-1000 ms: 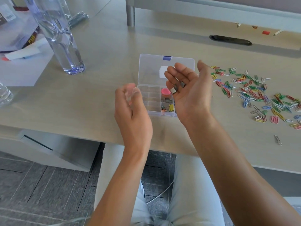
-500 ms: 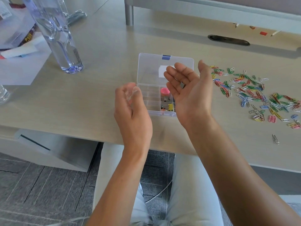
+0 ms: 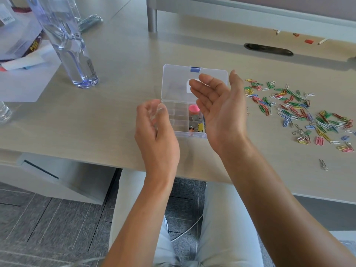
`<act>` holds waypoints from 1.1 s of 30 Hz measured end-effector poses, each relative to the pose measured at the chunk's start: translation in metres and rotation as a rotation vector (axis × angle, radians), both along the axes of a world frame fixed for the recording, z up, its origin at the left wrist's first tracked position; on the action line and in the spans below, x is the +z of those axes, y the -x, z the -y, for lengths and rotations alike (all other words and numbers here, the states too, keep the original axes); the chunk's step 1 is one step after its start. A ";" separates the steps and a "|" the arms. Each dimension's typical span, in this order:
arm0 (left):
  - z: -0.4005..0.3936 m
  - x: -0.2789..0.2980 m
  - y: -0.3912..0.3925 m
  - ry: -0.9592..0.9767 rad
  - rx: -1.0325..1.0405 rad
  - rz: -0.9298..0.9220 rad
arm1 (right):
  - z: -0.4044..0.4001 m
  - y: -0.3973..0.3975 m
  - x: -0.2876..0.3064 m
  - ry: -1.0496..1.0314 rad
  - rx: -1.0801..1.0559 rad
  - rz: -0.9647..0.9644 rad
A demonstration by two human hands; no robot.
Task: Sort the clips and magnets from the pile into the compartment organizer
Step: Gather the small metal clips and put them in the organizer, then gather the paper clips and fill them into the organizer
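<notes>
Surface: a pale wood-grain desk (image 3: 123, 60) fills most of the view; a dark oval cable slot (image 3: 268, 49) is cut into it near the far edge.
Organizer: a clear plastic compartment organizer (image 3: 179, 120) lies open near the front edge of the desk, its lid, with a blue latch, folded back flat. A pink round-topped piece (image 3: 193, 108) and small yellow and silver bits sit in the right-hand compartments; the left-hand ones look bare.
Pile: a loose scatter of coloured wire paper clips (image 3: 296, 110), green, red, blue, yellow, pink and white, is spread on the desk to the right of the organizer. One silver clip (image 3: 323, 164) lies apart, nearer the person.
Left hand: the left hand (image 3: 157, 135) hangs above the organizer's left edge with fingers loosely curled, gripping nothing that can be seen.
Right hand: the right hand (image 3: 221, 108) is raised over the organizer's right side, palm turned up and inward, fingers spread and relaxed, holding nothing.
Left of desk: a tall clear plastic bottle (image 3: 69, 45) stands on the desk beside white paper sheets (image 3: 25, 83).
Room: a grey metal post (image 3: 152, 14) rises behind the desk; grey carpet tiles (image 3: 38, 218) show below, with the person's pale trousers between them.
</notes>
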State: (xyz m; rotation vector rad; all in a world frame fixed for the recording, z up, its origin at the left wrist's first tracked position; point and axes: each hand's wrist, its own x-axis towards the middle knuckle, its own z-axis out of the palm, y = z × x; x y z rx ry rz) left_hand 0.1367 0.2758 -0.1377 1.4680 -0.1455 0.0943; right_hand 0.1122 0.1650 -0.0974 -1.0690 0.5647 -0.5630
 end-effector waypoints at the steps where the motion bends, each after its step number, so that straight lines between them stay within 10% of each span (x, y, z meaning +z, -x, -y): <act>1: 0.000 -0.001 -0.001 -0.005 0.001 0.000 | 0.000 0.001 0.000 0.013 -0.009 0.005; 13: 0.027 -0.014 0.027 -0.953 -0.222 0.487 | 0.032 0.100 -0.044 0.914 -0.192 -0.506; 33: 0.137 -0.009 0.120 -0.971 -0.580 0.508 | 0.121 0.233 -0.058 1.065 -0.425 -1.223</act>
